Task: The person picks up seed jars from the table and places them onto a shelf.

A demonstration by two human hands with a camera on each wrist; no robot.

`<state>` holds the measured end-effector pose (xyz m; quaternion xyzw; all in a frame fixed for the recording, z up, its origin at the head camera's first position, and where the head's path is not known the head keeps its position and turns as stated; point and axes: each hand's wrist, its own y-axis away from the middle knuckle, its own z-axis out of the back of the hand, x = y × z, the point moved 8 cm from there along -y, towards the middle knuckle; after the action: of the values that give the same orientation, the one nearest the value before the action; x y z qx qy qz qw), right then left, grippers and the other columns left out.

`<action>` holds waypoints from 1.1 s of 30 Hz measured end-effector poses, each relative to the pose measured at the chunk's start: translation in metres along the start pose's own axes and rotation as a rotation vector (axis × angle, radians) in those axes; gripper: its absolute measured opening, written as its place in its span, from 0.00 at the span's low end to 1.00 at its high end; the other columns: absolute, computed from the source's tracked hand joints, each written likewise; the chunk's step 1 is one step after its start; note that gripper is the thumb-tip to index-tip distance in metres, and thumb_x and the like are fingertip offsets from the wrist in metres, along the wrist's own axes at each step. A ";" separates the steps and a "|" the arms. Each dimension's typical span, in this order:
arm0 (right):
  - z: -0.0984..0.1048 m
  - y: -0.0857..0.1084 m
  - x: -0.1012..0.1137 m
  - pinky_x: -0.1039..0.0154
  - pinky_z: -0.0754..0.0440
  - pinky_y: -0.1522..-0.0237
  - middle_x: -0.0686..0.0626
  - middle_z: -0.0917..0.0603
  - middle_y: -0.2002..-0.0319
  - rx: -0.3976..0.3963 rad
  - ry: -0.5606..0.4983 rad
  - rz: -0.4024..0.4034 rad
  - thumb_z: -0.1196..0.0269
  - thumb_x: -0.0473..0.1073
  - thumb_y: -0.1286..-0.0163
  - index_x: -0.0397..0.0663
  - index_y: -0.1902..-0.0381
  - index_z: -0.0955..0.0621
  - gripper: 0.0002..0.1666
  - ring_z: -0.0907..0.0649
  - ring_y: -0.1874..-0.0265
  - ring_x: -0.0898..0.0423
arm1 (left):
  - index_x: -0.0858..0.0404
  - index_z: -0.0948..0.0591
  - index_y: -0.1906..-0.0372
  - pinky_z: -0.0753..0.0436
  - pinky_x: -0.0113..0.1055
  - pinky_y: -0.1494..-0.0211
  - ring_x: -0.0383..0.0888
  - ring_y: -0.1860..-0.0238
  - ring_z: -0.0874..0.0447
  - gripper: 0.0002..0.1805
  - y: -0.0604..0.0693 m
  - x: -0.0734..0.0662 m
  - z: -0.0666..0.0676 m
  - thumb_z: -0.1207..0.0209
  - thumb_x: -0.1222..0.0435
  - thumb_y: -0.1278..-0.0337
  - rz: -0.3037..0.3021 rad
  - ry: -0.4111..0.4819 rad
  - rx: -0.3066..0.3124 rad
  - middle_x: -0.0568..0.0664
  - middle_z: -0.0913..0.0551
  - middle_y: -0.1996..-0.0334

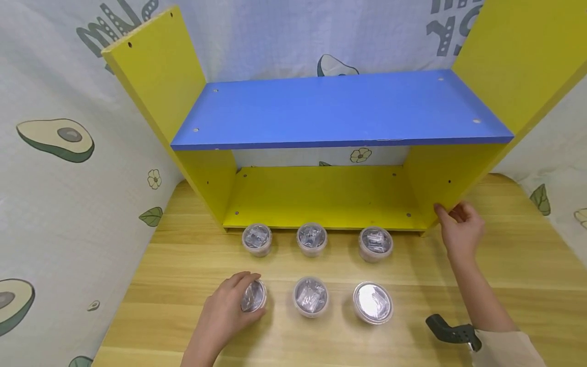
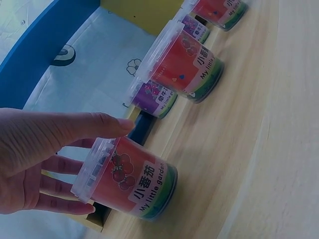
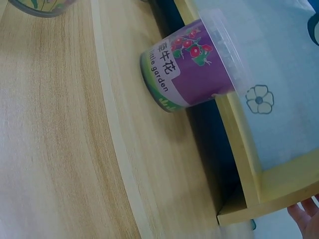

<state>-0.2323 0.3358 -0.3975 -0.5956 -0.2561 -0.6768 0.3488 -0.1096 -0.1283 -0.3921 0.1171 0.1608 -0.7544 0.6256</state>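
Note:
My left hand (image 1: 224,313) grips a clear-lidded plastic tub (image 1: 254,296) at the front left of the table. In the left wrist view that tub (image 2: 144,184) carries a red "My little garden" label with tomatoes; thumb and fingers lie on opposite sides of its lid. At the right, my right hand (image 1: 463,229) holds the front edge of the yellow side panel (image 1: 454,178) of a blue and yellow shelf unit (image 1: 341,109). Only fingertips of the right hand (image 3: 310,216) show in the right wrist view.
Two more tubs, a middle one (image 1: 311,297) and a right one (image 1: 373,303), continue the front row. Three tubs, among them a purple-labelled one (image 3: 199,69), line the shelf's front edge. A printed cloth (image 1: 91,204) hangs behind the wooden table (image 1: 183,265).

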 end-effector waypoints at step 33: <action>-0.001 0.001 0.000 0.84 0.27 0.73 0.68 0.23 0.71 0.010 0.032 -0.006 0.34 0.39 0.44 0.62 0.71 0.21 0.09 0.23 0.71 0.74 | 0.53 0.20 0.52 0.19 0.44 0.58 0.48 0.54 0.20 0.30 -0.016 -0.017 0.012 0.28 0.53 0.71 -0.127 -0.025 0.025 0.49 0.20 0.52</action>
<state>-0.2322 0.3342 -0.3977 -0.5822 -0.2559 -0.6859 0.3538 -0.1216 -0.1152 -0.3736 0.1052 0.1504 -0.7959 0.5770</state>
